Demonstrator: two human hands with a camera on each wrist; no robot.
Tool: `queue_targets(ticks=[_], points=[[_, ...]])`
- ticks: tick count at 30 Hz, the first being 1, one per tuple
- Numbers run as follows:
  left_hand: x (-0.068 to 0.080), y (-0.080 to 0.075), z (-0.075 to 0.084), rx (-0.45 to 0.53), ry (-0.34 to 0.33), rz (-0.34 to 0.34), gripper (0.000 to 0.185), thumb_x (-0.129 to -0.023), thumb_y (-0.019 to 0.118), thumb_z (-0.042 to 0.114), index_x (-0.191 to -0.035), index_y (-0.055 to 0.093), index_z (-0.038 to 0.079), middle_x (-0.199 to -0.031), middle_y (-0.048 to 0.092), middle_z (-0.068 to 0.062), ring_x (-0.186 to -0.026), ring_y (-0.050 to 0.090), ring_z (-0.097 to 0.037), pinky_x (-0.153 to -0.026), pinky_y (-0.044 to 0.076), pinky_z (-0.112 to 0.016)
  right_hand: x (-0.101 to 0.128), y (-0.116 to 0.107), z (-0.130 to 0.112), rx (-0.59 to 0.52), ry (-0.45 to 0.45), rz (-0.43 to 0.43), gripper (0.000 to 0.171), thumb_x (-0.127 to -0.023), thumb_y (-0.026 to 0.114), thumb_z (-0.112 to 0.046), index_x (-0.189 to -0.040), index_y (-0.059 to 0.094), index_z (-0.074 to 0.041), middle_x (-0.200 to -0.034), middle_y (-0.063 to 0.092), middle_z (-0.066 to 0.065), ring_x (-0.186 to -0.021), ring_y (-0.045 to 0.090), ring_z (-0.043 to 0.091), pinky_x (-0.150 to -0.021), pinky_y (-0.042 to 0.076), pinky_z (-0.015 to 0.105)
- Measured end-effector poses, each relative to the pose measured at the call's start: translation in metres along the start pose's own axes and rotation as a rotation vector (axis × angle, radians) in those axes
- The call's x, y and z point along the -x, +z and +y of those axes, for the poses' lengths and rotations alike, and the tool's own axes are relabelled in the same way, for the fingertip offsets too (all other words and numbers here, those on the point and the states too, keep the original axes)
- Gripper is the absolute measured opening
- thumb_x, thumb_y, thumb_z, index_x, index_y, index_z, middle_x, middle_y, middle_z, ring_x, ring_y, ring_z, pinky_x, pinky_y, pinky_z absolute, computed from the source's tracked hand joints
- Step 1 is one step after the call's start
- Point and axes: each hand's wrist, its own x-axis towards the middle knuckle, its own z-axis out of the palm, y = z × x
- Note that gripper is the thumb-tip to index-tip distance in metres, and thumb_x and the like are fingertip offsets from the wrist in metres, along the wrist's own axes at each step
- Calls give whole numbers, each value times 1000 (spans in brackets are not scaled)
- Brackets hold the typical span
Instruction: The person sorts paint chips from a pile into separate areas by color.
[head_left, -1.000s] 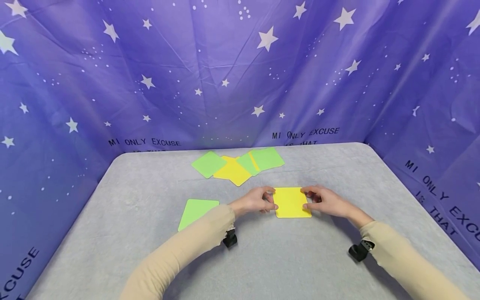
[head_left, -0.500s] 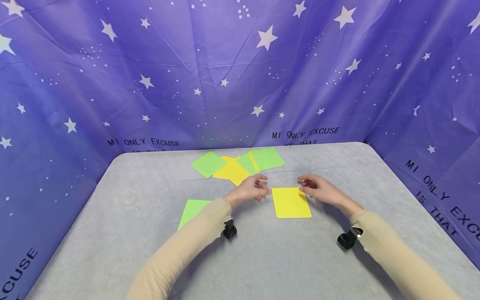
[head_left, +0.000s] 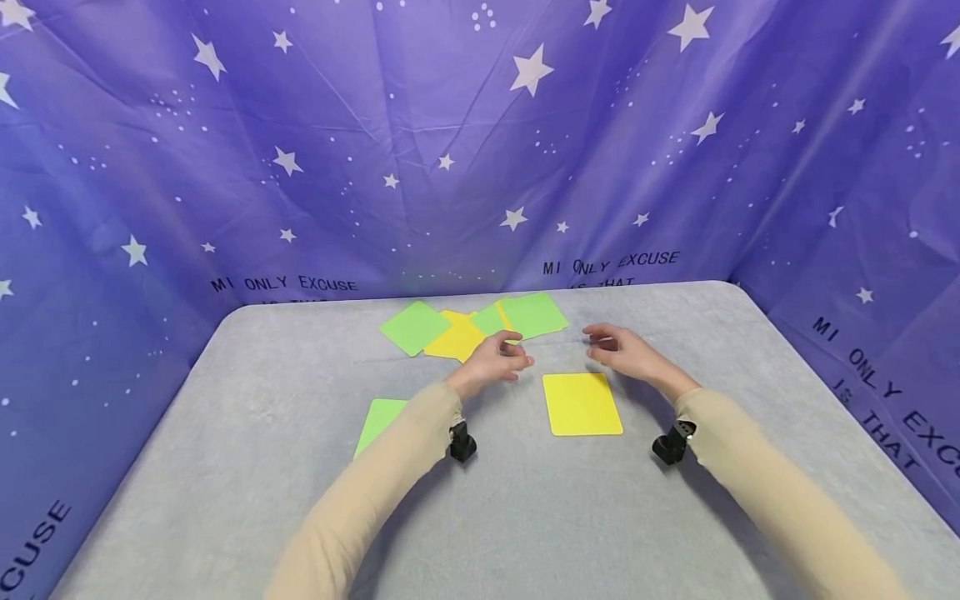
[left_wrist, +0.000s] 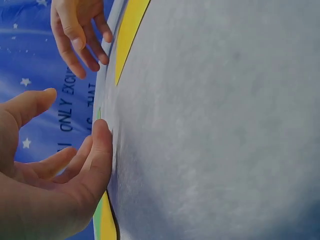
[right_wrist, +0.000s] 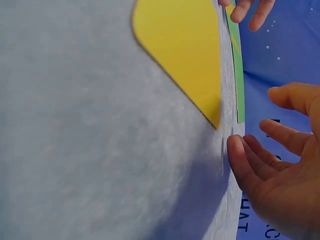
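A square yellow card (head_left: 583, 406) with rounded corners lies flat on the grey tabletop, touched by neither hand. My left hand (head_left: 491, 364) hovers beyond its far left corner, fingers loosely bent and holding nothing. Past the card's far right corner, my right hand (head_left: 628, 353) is also empty, with thumb and fingers apart. The right wrist view shows the yellow card (right_wrist: 182, 55) apart from the right hand (right_wrist: 285, 170). In the left wrist view, the left hand (left_wrist: 60, 175) has a gap between thumb and fingers.
At the table's far side lie overlapping cards: a green card (head_left: 415, 327), a yellow card (head_left: 452, 337) and a green card (head_left: 536, 315) among them. Another green card (head_left: 377, 422) is partly covered by my left sleeve. A purple star-printed curtain (head_left: 450, 150) surrounds the table (head_left: 525, 533).
Both hands have let go of the yellow card's side edges and moved away, up toward the table's far side. The card has stayed in place.
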Motion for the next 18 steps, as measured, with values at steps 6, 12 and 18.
queue_targets(ticks=[6,12,18], points=[[-12,-6,-2,37,2,52,63,-91,68,11,-145,36,1,-127,49,-19,-109,58,-33,-86,53,-36,-17,3,0,2,1,28,47,-96,55,-7,-137,41,12,-134,46,33,-123,45,47,-101,39,53],[-18,-7,-3,109,11,90,62,-91,66,8,-144,36,-1,-135,43,-22,-112,57,-34,-86,53,-36,-32,6,1,-9,-1,52,47,-96,55,-7,-138,41,11,-134,47,32,-122,46,45,-101,39,52],[-28,-6,-5,169,35,124,63,-88,68,4,-143,38,-3,-135,43,-24,-112,56,-33,-88,53,-34,-42,10,0,-58,-21,93,45,-96,54,-4,-136,41,12,-131,48,34,-120,47,46,-100,41,52]])
